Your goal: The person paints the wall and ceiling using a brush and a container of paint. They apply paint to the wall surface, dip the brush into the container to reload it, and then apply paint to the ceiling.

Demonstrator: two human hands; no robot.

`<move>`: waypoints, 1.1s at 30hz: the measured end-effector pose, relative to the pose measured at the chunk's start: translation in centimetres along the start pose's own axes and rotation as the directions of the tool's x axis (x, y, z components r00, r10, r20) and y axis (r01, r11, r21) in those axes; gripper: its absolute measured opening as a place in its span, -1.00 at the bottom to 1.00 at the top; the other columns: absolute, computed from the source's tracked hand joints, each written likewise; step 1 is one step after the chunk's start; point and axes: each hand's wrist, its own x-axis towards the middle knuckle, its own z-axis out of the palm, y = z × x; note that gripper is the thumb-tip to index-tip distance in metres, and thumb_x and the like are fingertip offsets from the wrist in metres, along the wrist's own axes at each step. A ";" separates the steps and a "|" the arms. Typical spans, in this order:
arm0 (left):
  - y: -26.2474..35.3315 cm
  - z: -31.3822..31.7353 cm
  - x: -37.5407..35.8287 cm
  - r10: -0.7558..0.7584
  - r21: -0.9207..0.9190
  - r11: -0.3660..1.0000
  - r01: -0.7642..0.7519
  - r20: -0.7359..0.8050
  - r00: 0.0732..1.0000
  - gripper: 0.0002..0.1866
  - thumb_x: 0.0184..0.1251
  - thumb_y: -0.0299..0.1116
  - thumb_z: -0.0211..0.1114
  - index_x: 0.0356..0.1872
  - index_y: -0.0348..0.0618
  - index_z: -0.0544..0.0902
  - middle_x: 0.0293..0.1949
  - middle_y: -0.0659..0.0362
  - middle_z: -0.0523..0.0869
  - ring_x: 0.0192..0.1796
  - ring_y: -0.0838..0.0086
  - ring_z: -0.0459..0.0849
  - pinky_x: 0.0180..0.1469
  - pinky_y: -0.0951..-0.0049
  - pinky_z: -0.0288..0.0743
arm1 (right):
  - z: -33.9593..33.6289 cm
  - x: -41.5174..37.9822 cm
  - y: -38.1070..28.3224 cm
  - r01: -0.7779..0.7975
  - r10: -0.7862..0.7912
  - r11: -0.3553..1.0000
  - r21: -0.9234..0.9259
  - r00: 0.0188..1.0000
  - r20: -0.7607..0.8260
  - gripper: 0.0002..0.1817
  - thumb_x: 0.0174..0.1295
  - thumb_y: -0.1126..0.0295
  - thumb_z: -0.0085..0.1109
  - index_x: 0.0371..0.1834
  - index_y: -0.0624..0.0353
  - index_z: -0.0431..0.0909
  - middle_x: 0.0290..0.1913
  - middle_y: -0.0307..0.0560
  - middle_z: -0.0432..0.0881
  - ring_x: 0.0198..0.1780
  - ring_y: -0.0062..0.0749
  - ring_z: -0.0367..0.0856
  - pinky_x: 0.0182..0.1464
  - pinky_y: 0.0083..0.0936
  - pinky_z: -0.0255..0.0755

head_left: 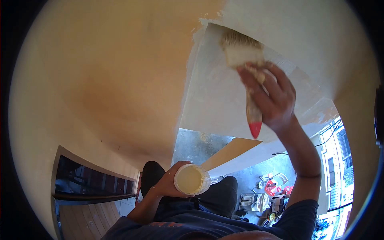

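My right hand [272, 92] is raised and closed round a wide paintbrush [244, 55]. Pale paint coats the brush's ferrule, and the red tip of its handle points down. The bristles are up against the wall [212, 80], near the top corner of a whitish painted stretch. Low in the view, my left hand [170, 182] grips a white paint tub [204, 183] from its left side. Cream-coloured paint [190, 180] shows inside the tub, and dried smears mark its rim. The tub is in front of my dark trousers [224, 196].
Orange-tan wall [120, 60] spreads on the left, meeting the whitish area along a rough edge. Far below on the grey floor [240, 168] stand red items [273, 188] and assorted clutter. A barred window [336, 160] is at right, and a dark railed opening [92, 176] at lower left.
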 end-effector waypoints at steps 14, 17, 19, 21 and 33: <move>-1.0 -0.1 -0.2 -0.004 -0.036 0.999 0.004 -0.010 1.000 0.11 -0.46 -0.23 0.72 0.30 -0.16 0.29 0.21 0.06 0.45 0.27 0.27 0.45 0.28 0.27 0.33 | -0.6 1.2 2.1 0.033 -0.032 0.999 0.043 0.999 -0.026 -0.66 -0.12 0.43 0.35 -0.17 0.16 0.70 -0.36 -0.17 0.64 -0.27 -0.34 0.65 -0.21 -0.43 0.64; -1.3 0.0 -0.7 -0.016 -0.050 0.999 0.015 -0.016 1.000 0.12 -0.45 -0.21 0.72 0.31 -0.17 0.28 0.21 0.05 0.45 0.27 0.27 0.45 0.28 0.27 0.32 | -1.0 0.3 0.1 -0.002 -0.003 0.997 0.081 0.998 0.058 -0.62 -0.17 0.43 0.36 -0.16 0.13 0.71 -0.32 -0.18 0.65 -0.20 -0.31 0.64 -0.20 -0.42 0.65; -1.5 0.0 -0.4 -0.020 -0.047 0.999 0.019 -0.034 0.999 0.12 -0.44 -0.20 0.72 0.31 -0.17 0.28 0.21 0.05 0.44 0.27 0.27 0.45 0.29 0.27 0.32 | -0.9 0.1 -0.1 -0.007 0.004 0.998 0.055 0.998 0.057 -0.60 -0.20 0.43 0.36 -0.15 0.11 0.71 -0.27 -0.20 0.67 -0.15 -0.31 0.63 -0.18 -0.41 0.65; -1.5 0.0 -0.5 -0.065 -0.057 0.996 0.064 -0.014 0.998 0.12 -0.43 -0.18 0.72 0.31 -0.18 0.28 0.21 0.03 0.44 0.27 0.27 0.45 0.29 0.27 0.31 | -0.7 -0.1 0.3 -0.029 0.029 1.000 0.002 1.000 0.008 -0.60 -0.17 0.43 0.36 -0.14 0.09 0.71 -0.24 -0.21 0.68 -0.15 -0.31 0.63 -0.16 -0.40 0.66; -2.1 -0.2 0.0 -0.032 -0.019 0.999 0.032 0.024 0.999 0.09 -0.42 -0.18 0.71 0.29 -0.15 0.30 0.21 0.02 0.43 0.28 0.23 0.42 0.31 0.25 0.28 | 0.6 0.0 -0.3 -0.058 0.046 0.992 0.116 0.994 0.104 -0.70 -0.10 0.48 0.37 -0.21 0.17 0.72 -0.31 -0.21 0.67 -0.20 -0.38 0.68 -0.13 -0.42 0.63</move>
